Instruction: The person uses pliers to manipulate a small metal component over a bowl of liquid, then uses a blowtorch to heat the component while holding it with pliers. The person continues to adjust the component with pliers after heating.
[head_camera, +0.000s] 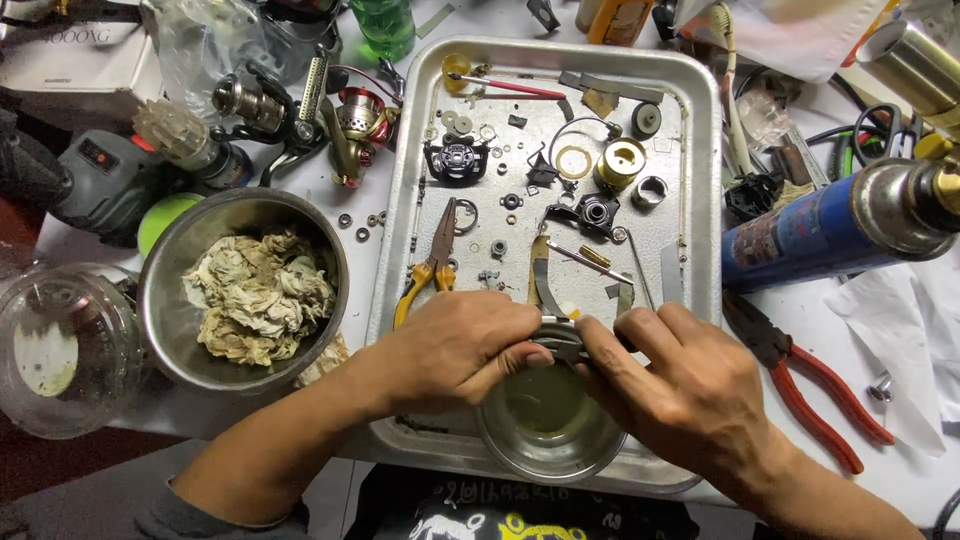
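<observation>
My left hand and my right hand meet over a small glass bowl of cloudy liquid at the near end of a metal tray. Together they pinch a small dark metal part, mostly hidden by the fingers. My left hand also seems to hold a thin tool against it. Up the tray lie yellow-handled pliers, a black round housing, a brass ring part and several small washers, screws and springs.
A steel bowl of dirty rags stands left of the tray. Behind it lie a fishing reel and a grey power tool. Red-handled pliers and a blue gas canister lie at the right.
</observation>
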